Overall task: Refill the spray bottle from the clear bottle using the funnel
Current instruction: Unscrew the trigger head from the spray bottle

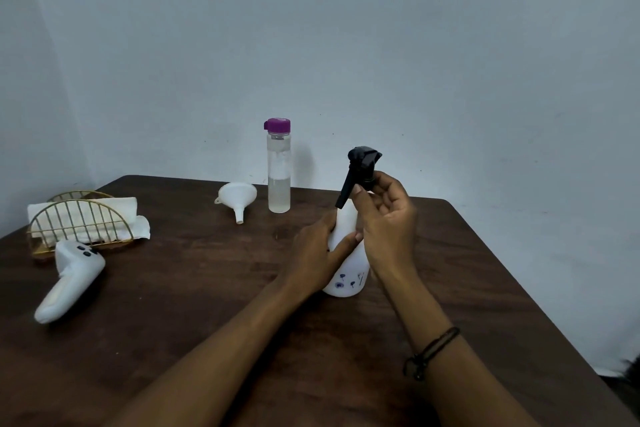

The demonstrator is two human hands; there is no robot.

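A white spray bottle point(346, 274) with small blue flower prints stands upright in the middle of the dark wooden table point(207, 288). My left hand point(318, 253) grips its body from the left. My right hand point(388, 215) pinches the collar of its black trigger head point(360, 166), and the trigger points down to the left. Behind it stands a tall clear bottle point(279, 180) with a purple cap, partly filled with clear liquid. Left of that bottle a small white funnel point(237, 196) lies on its side, spout toward me.
At the table's left edge a gold wire holder point(79, 224) holds white napkins. A white handheld controller point(69, 281) lies in front of it. A plain wall backs the table, and the table's right edge runs diagonally past my right forearm.
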